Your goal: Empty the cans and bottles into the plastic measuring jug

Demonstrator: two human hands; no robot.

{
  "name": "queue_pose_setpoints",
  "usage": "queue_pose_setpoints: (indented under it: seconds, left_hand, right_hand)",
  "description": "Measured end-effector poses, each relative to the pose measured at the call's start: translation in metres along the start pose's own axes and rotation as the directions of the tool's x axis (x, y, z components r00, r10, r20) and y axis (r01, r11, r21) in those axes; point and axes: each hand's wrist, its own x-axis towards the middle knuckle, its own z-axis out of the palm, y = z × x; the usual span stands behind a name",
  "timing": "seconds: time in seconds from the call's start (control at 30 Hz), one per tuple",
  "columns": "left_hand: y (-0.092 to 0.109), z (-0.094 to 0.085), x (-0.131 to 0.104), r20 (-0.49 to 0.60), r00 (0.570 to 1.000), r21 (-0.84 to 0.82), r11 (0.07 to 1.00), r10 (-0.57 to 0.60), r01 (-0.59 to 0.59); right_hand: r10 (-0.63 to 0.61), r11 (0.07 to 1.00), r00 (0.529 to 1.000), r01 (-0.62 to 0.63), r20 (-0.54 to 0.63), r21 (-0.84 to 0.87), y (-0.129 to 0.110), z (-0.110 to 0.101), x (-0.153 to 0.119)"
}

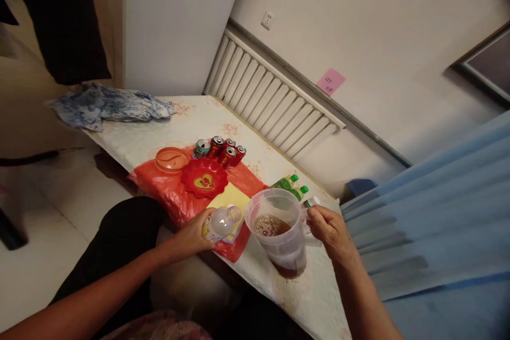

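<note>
L hand (190,240) fingers closed round clear btl (220,224), uncapped mouth tilted up just beside the pitcher (285,252). R hand (331,227) fingers hold pitcher w/ foamy brown liquid (282,228) over table (195,109); can't tell if resting. Red dish (204,181) on red plastic sheet (153,187), 5 cans (227,157) near.

The translucent plastic pitcher (283,248) was held by its handle in the right hand (330,227), its wide mouth upward — frothy brown liquid (273,226) showed inside. The clear, labelled bottle (220,223) sat in the left hand (192,237), uncapped, its narrow mouth upward — just beside the pitcher's rim.
</note>
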Motion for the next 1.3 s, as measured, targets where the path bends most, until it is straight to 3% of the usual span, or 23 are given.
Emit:
queue_pose_setpoints:
  seconds: [0.3,0.63,1.3]
  left_hand:
    - [0.012,0.004,-0.001,-0.004,1.000,0.060,0.998,0.017,-0.016]
    - [0.012,0.006,-0.002,0.026,0.999,0.106,0.994,0.030,-0.032]
    - [0.002,0.008,-0.003,0.017,0.996,0.077,0.993,0.083,-0.084]
  right_hand:
    - [-0.037,0.984,0.994,0.055,0.108,-0.167,-0.013,-0.007,-0.004]
    - [-0.043,0.957,0.984,0.090,0.172,-0.277,-0.018,-0.011,-0.002]
    - [-0.063,0.929,0.969,0.145,0.240,-0.340,-0.035,-0.012,0.003]
